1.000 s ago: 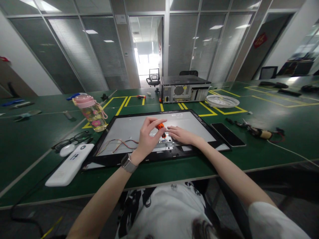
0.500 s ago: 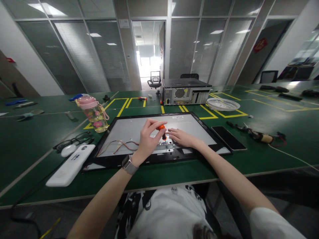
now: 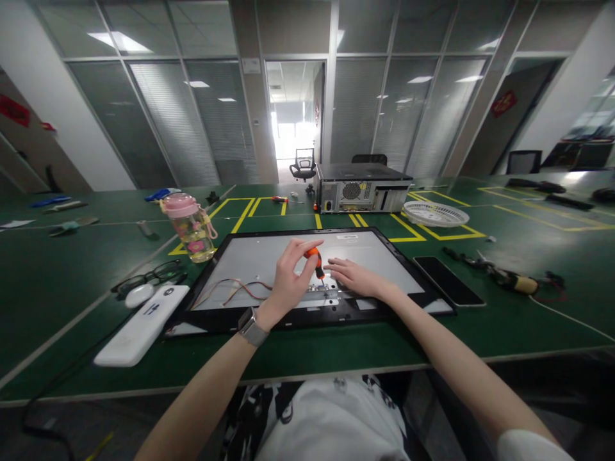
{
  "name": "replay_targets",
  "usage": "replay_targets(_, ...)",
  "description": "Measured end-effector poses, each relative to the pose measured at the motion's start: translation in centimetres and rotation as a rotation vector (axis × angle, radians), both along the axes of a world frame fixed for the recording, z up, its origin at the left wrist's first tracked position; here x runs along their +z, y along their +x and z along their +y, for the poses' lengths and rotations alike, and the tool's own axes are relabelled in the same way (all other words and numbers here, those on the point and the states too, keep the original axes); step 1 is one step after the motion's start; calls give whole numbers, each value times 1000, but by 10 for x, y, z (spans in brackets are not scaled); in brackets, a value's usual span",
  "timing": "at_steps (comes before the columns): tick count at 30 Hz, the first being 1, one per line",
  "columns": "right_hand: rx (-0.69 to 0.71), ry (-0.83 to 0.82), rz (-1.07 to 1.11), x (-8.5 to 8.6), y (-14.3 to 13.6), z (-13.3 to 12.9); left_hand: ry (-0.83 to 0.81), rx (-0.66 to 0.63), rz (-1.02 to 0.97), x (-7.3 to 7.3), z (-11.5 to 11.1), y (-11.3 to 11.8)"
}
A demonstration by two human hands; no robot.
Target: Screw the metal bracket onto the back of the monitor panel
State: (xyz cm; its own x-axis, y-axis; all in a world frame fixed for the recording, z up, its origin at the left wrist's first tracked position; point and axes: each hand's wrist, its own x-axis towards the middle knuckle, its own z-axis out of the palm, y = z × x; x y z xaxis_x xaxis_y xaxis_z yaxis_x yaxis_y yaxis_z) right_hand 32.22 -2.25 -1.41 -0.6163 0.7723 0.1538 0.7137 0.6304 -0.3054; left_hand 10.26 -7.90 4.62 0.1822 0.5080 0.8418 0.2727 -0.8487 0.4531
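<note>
A flat display panel point(image 3: 250, 256) with a black frame lies on the green table in front of me. My left hand point(image 3: 293, 275), with a watch on the wrist, is closed on an orange and black screwdriver point(image 3: 316, 259). The screwdriver tilts slightly, its tip down at a small metal bracket point(image 3: 329, 296) near the panel's front edge. My right hand point(image 3: 358, 278) lies flat on the panel just right of the tip, fingers stretched out. Red and black wires point(image 3: 237, 288) curl over the panel to the left of my left hand.
Left of the panel are a pink-lidded bottle point(image 3: 189, 230), glasses point(image 3: 148, 275) and a white power bank point(image 3: 141, 326). On the right lie a black phone point(image 3: 448, 280) and a cable bundle point(image 3: 509, 278). A computer case point(image 3: 362, 186) and white basket point(image 3: 436, 214) stand behind.
The camera view has tilted up a little, so everything sits lower in the picture. The screwdriver leans more now; both hands stay in place on the panel.
</note>
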Motion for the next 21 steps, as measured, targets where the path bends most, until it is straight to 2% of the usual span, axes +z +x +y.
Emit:
replay_targets(3,4,-7,14,-1,0,0,-29,-44,0,-1,0,-2)
replay_targets(9,-5,-27,23,0,1,-1,11,67,-44,-1,3,1)
replay_targets(16,-17,-27,61,-3,1,0,-33,-28,-38,1,1,0)
replay_targets(21,-16,-26,37,-3,1,0,3,45,-68,0,2,1)
